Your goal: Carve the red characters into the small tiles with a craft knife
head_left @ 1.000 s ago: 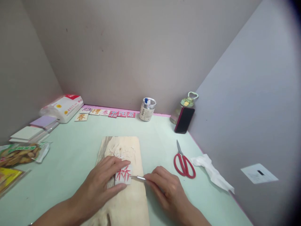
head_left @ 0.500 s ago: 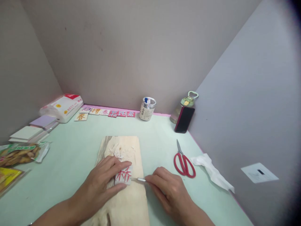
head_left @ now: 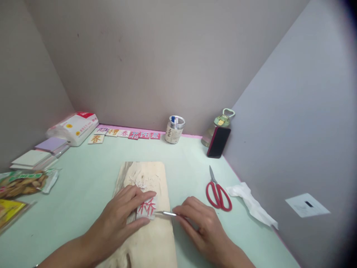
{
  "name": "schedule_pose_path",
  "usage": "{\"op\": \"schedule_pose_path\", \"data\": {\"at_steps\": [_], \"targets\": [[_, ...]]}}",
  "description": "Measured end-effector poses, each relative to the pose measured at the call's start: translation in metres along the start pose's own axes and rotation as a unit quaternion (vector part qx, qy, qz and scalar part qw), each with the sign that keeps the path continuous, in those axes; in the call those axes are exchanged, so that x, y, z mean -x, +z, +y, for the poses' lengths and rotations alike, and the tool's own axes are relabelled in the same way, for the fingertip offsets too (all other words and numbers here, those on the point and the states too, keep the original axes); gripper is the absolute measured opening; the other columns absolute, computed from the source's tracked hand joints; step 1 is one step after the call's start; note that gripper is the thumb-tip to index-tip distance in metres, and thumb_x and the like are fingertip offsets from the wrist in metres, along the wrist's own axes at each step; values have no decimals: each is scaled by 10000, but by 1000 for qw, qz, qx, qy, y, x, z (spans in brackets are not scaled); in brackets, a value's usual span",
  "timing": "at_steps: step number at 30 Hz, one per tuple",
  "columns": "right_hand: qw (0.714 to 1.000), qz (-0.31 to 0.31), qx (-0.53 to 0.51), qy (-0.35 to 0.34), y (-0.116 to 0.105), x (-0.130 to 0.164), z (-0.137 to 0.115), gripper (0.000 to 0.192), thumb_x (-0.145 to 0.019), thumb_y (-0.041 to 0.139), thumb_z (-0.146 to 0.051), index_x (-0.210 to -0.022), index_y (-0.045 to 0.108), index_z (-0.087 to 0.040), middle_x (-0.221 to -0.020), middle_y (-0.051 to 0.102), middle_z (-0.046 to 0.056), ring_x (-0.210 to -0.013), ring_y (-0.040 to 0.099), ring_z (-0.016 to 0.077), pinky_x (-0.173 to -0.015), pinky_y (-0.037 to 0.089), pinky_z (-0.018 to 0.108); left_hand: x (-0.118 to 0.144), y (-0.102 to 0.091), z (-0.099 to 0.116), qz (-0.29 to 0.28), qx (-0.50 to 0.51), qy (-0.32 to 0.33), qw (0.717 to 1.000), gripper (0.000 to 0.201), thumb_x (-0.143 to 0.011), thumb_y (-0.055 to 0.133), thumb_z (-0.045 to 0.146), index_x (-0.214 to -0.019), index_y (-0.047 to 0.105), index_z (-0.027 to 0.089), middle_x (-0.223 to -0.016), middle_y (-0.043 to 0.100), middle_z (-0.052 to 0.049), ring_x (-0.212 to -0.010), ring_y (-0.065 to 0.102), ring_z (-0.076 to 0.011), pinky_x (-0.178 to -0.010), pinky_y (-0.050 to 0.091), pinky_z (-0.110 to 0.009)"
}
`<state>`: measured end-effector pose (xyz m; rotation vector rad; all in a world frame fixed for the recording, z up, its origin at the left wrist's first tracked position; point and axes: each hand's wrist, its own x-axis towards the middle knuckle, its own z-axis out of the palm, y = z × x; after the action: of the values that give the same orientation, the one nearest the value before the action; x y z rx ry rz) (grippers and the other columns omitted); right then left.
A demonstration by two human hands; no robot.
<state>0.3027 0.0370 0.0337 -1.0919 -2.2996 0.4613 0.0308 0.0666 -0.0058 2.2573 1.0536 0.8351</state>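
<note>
Wooden board (head_left: pixel 147 238) lies nearest, running from the bottom edge up the middle of the pale green table (head_left: pixel 83 186). On it the left hand (head_left: pixel 122 216) presses flat over a small white tile (head_left: pixel 146 208) bearing a red character, fingers closed along its top and lower edges so the tile is pinned to the board. At the tile's 3 o'clock the right hand (head_left: pixel 199 221) pinches a thin metal carving knife (head_left: pixel 166 213), its tip touching the tile's right edge. Pale shavings (head_left: pixel 145 181) are scattered on the board just beyond the left hand, at 12 o'clock.

At 3 o'clock of the board, red-handled scissors (head_left: pixel 218 191) lie shut, and a crumpled white tissue (head_left: pixel 251 203) sits just right of them. At 9 o'clock, near the left edge, a clear snack bag (head_left: pixel 26 182) holds brownish pieces; a yellow packet (head_left: pixel 8 210) lies nearer. Beyond it are stacked flat pads (head_left: pixel 33 158).

Farther off, at 12 o'clock against the wall, a clear jar (head_left: pixel 174 129) holds a blue-and-white item; what it is cannot be told. At 1 o'clock a dark phone (head_left: pixel 219 142) leans on a green-lidded bottle (head_left: pixel 223 119). At 11 o'clock a row of finished character tiles (head_left: pixel 128 134) lines the wall beside a white tissue pack (head_left: pixel 74 126).
</note>
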Motion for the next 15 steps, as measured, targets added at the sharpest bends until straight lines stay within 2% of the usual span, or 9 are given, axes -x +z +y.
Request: {"op": "schedule_pose_path", "data": {"at_steps": [4, 9, 15], "targets": [[1000, 20, -9, 10, 4, 0, 3, 205, -1021, 483, -160, -1108, 668, -183, -843, 609, 57, -776, 565, 190, -666, 442, 300, -1, -2, -1, -20, -19, -3, 1000, 502, -944, 626, 251, -1405, 473, 378, -1115, 601, -18, -1049, 573, -211, -927, 499, -329], [1000, -5, -19, 15, 7, 1, 0, 219, -1036, 477, -193, -1108, 684, -197, -832, 605, 51, -774, 575, 187, -668, 438, 288, -1, -3, -1, -29, -29, 3, 999, 498, -949, 618, 246, -1407, 461, 362, -1183, 604, -22, -1111, 562, -216, -971, 479, -334], [998, -44, -15, 34, 7, 1, -3, 209, -1034, 487, -215, -1080, 689, -194, -790, 594, 32, -705, 570, 163, -610, 397, 256, 0, 1, -1, 9, -29, 10, 1000, 525, -920, 649, 227, -1394, 467, 358, -1192, 614, -14, -1120, 555, -225, -970, 460, -338]]}}
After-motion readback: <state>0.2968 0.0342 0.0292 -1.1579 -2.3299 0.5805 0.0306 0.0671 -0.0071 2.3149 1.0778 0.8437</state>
